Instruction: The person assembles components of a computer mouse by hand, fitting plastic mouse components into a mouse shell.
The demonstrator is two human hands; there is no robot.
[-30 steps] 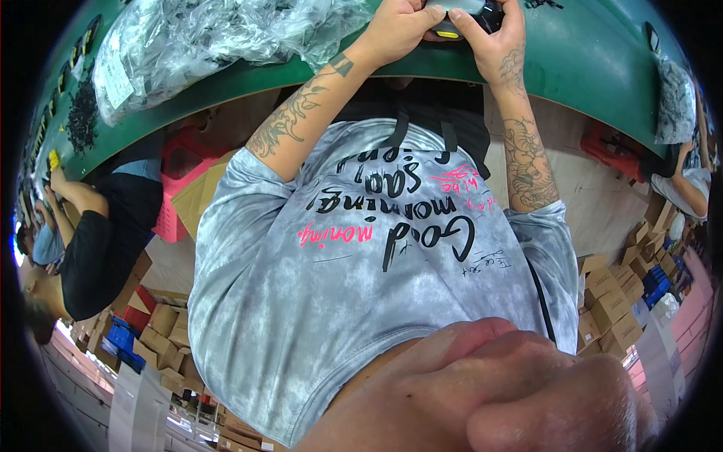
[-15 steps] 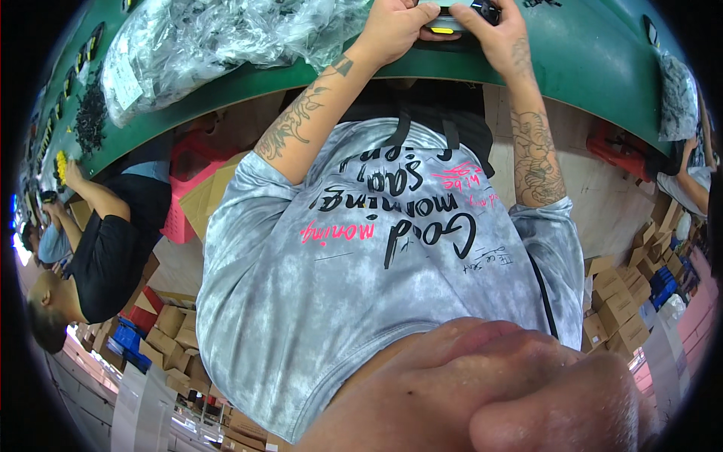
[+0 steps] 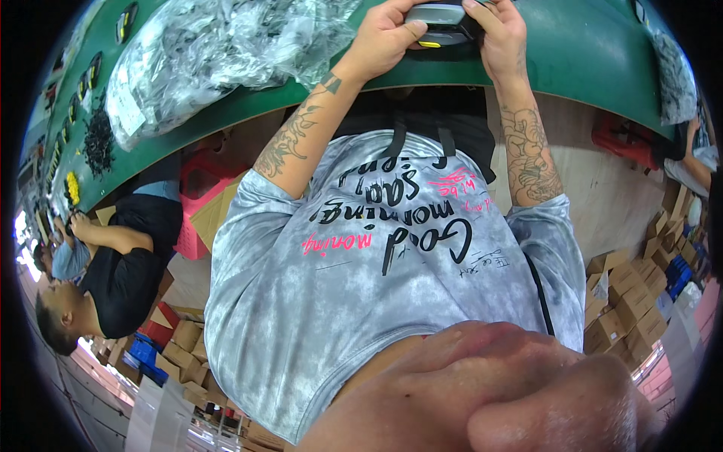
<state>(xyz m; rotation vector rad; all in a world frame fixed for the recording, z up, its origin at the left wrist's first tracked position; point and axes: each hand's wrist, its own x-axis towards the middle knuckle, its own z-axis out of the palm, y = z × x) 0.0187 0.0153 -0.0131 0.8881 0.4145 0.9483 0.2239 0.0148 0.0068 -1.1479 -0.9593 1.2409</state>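
Note:
At the near edge of the green table, both my hands grip a dark grey and black plastic piece (image 3: 440, 15) with a small yellow part on its near edge. My left hand (image 3: 385, 39) holds its left side, thumb laid on the near-left corner. Closed on the right side, my right hand (image 3: 503, 36) has its thumb at the upper edge. The fingers underneath are mostly hidden, and the top of the frame is close to the piece. Beside my left hand lies a big heap of clear plastic bags (image 3: 226, 53) with dark contents.
The green table (image 3: 580, 53) curves across the top. Along its left lie several dark pieces with yellow marks (image 3: 126, 22), a pile of small black parts (image 3: 98, 139) and small yellow parts (image 3: 72, 187). A co-worker (image 3: 120, 264) sits at left. Cardboard boxes (image 3: 633, 294) stand behind.
The piece has tilted so more of its grey top faces me. My hands have shifted slightly left, the right thumb moving toward the upper edge. The co-worker's hand has left the yellow parts.

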